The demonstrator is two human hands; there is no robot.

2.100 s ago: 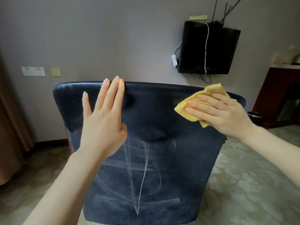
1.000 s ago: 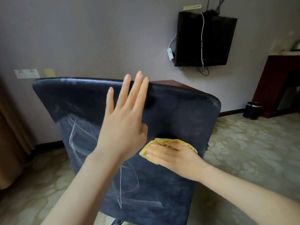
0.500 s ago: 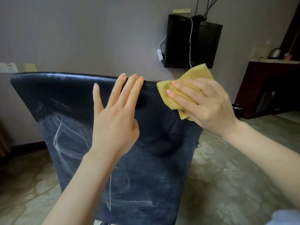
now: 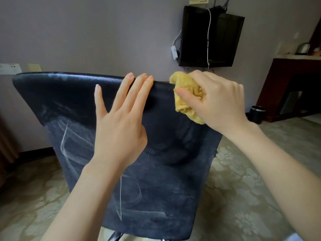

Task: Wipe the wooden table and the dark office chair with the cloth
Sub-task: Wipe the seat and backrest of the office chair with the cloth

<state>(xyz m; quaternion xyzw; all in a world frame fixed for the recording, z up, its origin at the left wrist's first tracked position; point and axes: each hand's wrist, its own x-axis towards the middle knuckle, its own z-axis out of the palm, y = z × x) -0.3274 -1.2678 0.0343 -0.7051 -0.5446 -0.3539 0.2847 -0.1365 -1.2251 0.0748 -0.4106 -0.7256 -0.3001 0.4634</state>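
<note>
The office chair back (image 4: 73, 101) fills the middle. The left grip (image 4: 119, 129) lies flat on its upper centre, and the right grip (image 4: 218, 103) bunches the yellow cloth (image 4: 187, 94) at the top edge, leaving a narrow bare strip between them. The back's left part and lower half lie open. To the right is open floor (image 4: 251, 188); a dark bin (image 4: 257, 113) and a wooden cabinet (image 4: 281, 84) stand well apart.
</note>
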